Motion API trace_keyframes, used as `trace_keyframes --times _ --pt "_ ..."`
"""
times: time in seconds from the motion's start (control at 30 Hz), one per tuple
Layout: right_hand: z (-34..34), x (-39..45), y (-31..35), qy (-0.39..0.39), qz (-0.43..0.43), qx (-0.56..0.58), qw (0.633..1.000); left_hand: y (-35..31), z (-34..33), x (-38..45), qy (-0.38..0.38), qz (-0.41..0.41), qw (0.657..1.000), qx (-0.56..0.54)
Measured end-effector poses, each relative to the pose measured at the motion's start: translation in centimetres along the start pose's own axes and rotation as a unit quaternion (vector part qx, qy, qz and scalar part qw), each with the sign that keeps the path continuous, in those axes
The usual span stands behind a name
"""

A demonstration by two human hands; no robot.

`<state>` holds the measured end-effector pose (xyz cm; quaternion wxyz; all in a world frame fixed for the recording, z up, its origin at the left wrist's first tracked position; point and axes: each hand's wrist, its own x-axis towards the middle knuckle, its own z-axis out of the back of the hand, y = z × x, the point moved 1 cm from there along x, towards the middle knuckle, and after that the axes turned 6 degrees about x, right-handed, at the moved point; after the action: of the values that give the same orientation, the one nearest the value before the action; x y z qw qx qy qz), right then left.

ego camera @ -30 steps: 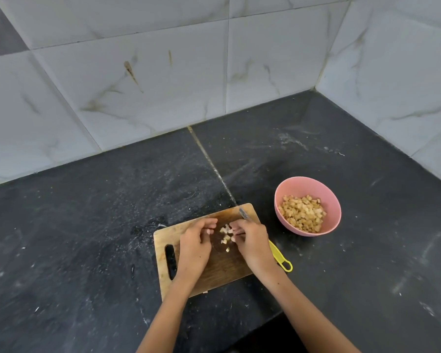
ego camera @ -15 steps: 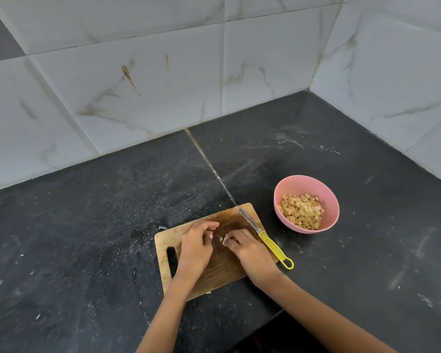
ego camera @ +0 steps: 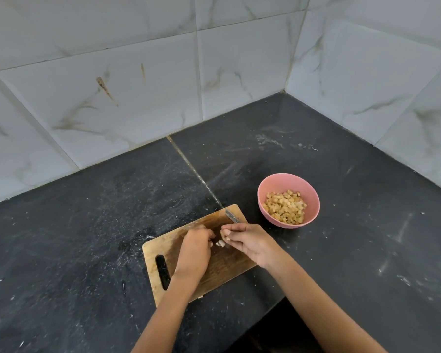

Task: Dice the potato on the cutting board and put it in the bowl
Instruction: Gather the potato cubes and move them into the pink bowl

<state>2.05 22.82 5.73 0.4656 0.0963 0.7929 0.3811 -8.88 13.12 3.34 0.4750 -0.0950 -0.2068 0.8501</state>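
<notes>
Since the earlier frame both hands have closed in, the left hand (ego camera: 195, 247) and right hand (ego camera: 250, 240) now pinching the last potato dice (ego camera: 220, 242) together on the wooden cutting board (ego camera: 222, 271), knife blade (ego camera: 232, 216) behind, pink bowl (ego camera: 278, 182) of dice beside on the black stone counter (ego camera: 87, 225) in the marble-tiled corner (ego camera: 285, 90).

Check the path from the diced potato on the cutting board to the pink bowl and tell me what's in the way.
Only the knife comes near that path: it lies at the cutting board's far right corner, partly hidden under the right hand. The potato pieces sit between both hands. Bare counter separates board and pink bowl; lifting the pieces clears the knife.
</notes>
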Motion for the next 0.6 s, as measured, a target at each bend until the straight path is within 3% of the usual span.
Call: trace_keyframes --times 0.13,0.23,0.33,0.43,0.6 --pt "0.4 -1.2 1.8 0.043 -0.030 0.148 0.988 0.0 0.4 0.4 0.022 -0.033 0.999 0.028" --pt "1.6 -2.7 4.8 0.048 0.060 0.145 0.986 -0.3 0.9 1.1 0.053 -0.010 0.999 -0.005" --pt "4.4 -3.9 8.5 -0.053 0.191 0.045 0.979 -2.0 2.1 2.7 0.029 0.023 0.992 -0.123" --pt "7.6 -3.5 10.9 -0.199 0.283 -0.144 0.927 -5.3 3.0 4.6 -0.005 0.008 0.978 -0.206" --pt "9.7 -2.6 12.5 -0.248 0.318 -0.357 0.843 -10.6 2.8 8.1 -0.013 -0.036 0.961 -0.273"
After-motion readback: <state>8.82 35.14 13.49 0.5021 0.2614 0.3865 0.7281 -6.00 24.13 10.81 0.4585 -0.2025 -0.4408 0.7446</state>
